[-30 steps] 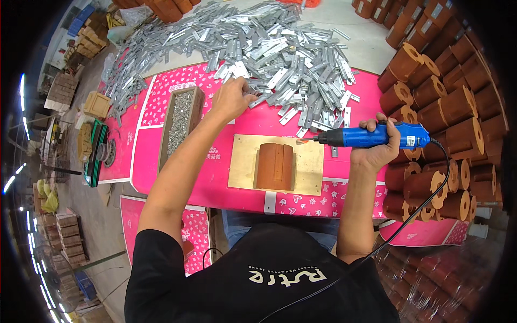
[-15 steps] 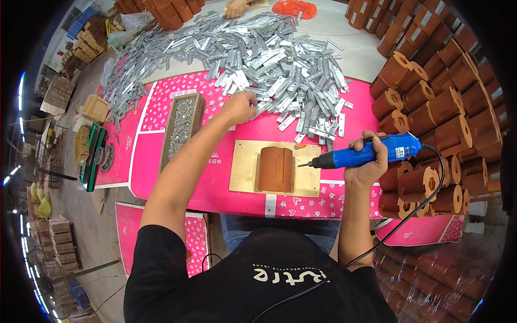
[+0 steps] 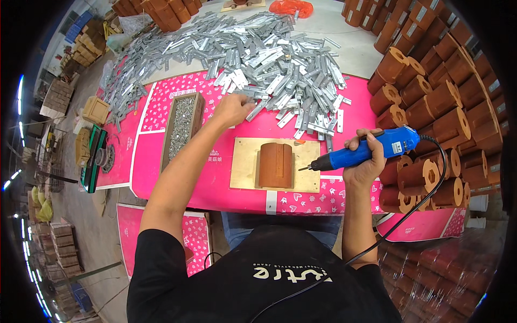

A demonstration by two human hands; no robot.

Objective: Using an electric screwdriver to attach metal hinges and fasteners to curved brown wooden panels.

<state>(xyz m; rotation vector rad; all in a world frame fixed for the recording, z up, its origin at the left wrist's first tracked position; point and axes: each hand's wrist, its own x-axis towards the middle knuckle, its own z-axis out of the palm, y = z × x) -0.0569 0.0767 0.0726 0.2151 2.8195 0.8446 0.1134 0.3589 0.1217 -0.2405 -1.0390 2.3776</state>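
My left hand [image 3: 232, 109] is at the near edge of a large heap of flat grey metal strips [image 3: 301, 81]. Its fingers are curled closed at one metal strip [image 3: 258, 110], and the fingertips are partly hidden. In my right hand [image 3: 362, 167] is a blue electric screwdriver [image 3: 350, 156], held level with its bit pointing left. The bit tip is just right of a reddish-brown curved block [image 3: 276, 164] with a raised band. That block rests in a holder on a pale wooden board [image 3: 245, 167], in front of me.
Left of the board stands a long wooden box [image 3: 183, 126] full of small screws. Stacked brown hollow blocks [image 3: 425, 107] rise at the right, near the screwdriver's black cord [image 3: 425, 204]. A red plastic bag [image 3: 291, 7] lies at the far edge of the pink-covered table [image 3: 215, 188].
My left hand has drawn slightly left and nearer, its fingers by a strip. The screwdriver has shifted little. Another person's hand at the far edge has gone out of view.
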